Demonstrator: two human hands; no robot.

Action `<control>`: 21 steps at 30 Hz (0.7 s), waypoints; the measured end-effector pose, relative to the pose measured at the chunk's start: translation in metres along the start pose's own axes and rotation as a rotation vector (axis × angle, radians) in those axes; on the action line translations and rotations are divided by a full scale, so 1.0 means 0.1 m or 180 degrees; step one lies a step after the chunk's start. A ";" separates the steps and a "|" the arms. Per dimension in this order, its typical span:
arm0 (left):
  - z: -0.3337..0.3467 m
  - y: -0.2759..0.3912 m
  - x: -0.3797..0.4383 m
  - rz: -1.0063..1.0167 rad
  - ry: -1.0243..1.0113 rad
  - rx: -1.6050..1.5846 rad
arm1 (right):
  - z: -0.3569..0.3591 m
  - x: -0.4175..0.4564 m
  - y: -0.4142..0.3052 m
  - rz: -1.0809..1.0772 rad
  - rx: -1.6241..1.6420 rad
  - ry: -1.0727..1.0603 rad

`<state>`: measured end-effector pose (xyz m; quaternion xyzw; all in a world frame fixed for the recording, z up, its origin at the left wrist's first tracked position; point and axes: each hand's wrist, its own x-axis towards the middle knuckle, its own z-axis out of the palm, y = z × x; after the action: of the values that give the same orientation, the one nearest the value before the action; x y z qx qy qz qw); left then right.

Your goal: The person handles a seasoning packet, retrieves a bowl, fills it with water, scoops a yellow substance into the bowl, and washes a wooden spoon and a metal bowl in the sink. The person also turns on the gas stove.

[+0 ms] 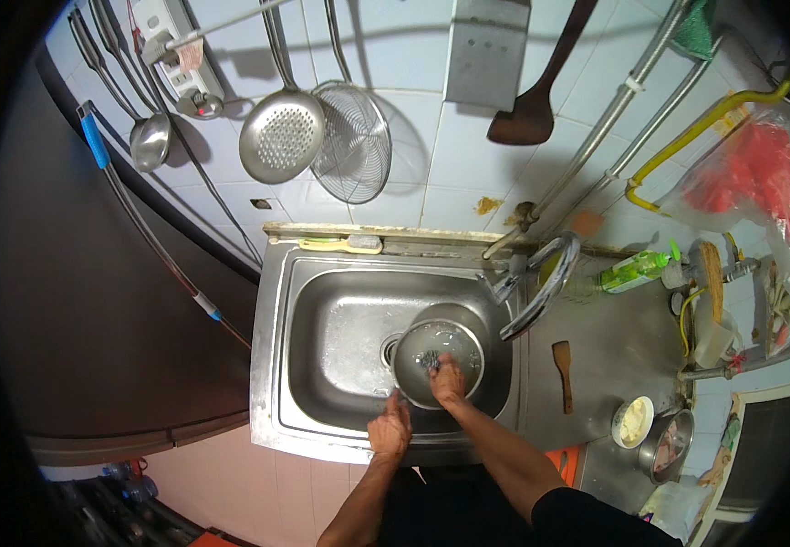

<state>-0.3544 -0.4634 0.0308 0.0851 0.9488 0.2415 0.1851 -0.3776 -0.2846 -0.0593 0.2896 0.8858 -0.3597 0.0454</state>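
Note:
A round metal pot (405, 335) with cloudy water and some bubbles is in the right half of the stainless-steel sink (340, 328). My right hand (448, 381) reaches inside the pot, its fingers closed on a steel wool scourer (429, 359). At the pot's lower left rim is my left hand (391, 427), its fingers at the edge; how firmly they grip cannot be made out. The sink drain (389, 351) shows partly beside the pot. A chrome faucet (559, 287) arches over the sink's right edge.
On the right counter lie a wooden spatula (563, 376), a white bowl of pale yellow food (634, 422), a metal bowl (669, 444) and a green soap bottle (634, 271). A brush (344, 244) rests on the back ledge. A skimmer (282, 137) and wire strainer (354, 143) hang above.

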 end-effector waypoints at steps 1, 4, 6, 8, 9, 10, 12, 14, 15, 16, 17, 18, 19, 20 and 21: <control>-0.02 0.05 0.01 0.0043 -0.0127 0.0134 | 0.10 -0.03 0.09 0.0137 -0.0288 -0.0571; 0.03 -0.04 -0.01 0.0261 0.0178 0.0029 | 0.38 -0.06 0.16 0.0612 0.1422 -0.0276; -0.02 0.02 0.03 0.0018 -0.0183 0.0200 | 0.56 -0.02 0.19 0.0757 0.2118 0.0704; -0.02 -0.02 0.02 -0.0169 -0.0180 0.0227 | 0.38 0.03 -0.20 0.1045 0.2935 0.1221; 0.04 -0.05 0.02 -0.0178 -0.0011 0.0151 | 0.24 0.12 -0.39 0.1194 0.3328 0.1514; 0.08 -0.03 0.03 -0.0149 0.0139 0.0077 | 0.23 0.29 -0.40 0.0919 0.2839 0.1629; 0.04 0.00 0.09 -0.0025 -0.0070 0.0166 | 0.30 0.55 -0.38 0.0399 0.1859 0.1808; 0.00 0.00 0.12 0.0013 -0.0209 0.0257 | 0.36 0.52 -0.41 0.0007 0.1106 0.1151; -0.01 0.01 0.13 -0.0023 -0.0225 0.0282 | 0.33 0.47 -0.48 -0.0219 0.0724 0.0801; -0.01 0.04 0.14 -0.0055 -0.0237 0.0276 | 0.07 0.28 -0.61 -0.0692 0.0467 -0.0050; -0.03 0.06 0.16 -0.0174 -0.0342 0.0252 | 0.09 0.20 -0.50 -0.1065 0.0036 -0.0958; -0.10 0.11 0.15 -0.0300 -0.0443 0.0218 | 0.01 0.13 -0.41 -0.1184 -0.0217 -0.1335; -0.13 0.13 0.16 -0.0419 -0.0543 0.0196 | -0.05 0.08 -0.26 -0.1298 -0.0461 -0.1703; -0.10 0.14 0.17 -0.0487 -0.0532 0.0190 | -0.05 0.11 -0.07 -0.0937 -0.0155 -0.1578; -0.12 0.18 0.18 -0.0443 -0.0522 0.0164 | 0.04 0.23 0.21 -0.0566 0.0163 -0.1425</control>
<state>-0.3747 -0.4487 0.0440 0.0432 0.9399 0.1957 0.2763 -0.3858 -0.2642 -0.0818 0.1245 0.8663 -0.4399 0.2013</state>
